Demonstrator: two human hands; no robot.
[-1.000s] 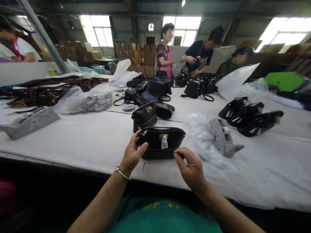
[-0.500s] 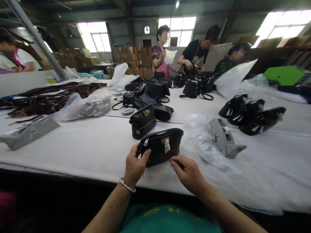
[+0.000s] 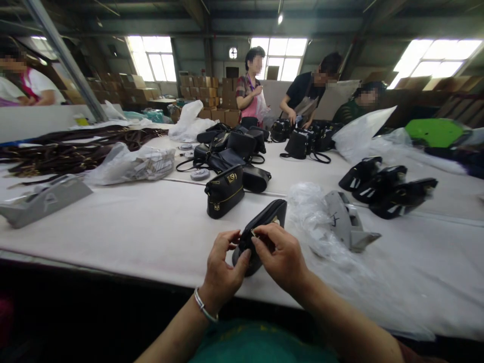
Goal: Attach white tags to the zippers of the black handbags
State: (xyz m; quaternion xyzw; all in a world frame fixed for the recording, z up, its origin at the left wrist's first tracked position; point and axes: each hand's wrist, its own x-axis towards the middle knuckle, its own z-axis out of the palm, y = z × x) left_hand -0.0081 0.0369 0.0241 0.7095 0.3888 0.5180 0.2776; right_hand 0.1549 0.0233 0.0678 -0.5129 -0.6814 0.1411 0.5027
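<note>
Clasping the near end of the black bag (image 3: 269,217), the left hand (image 3: 223,269) should brace it firmly while the right hand (image 3: 282,258), just beside it, pinches the zip pull (image 3: 252,234), best drawn straight.

You're holding a small black bag (image 3: 269,215), gold-trimmed, tilted end-on toward you at the table's (image 3: 151,222) near edge.
</note>
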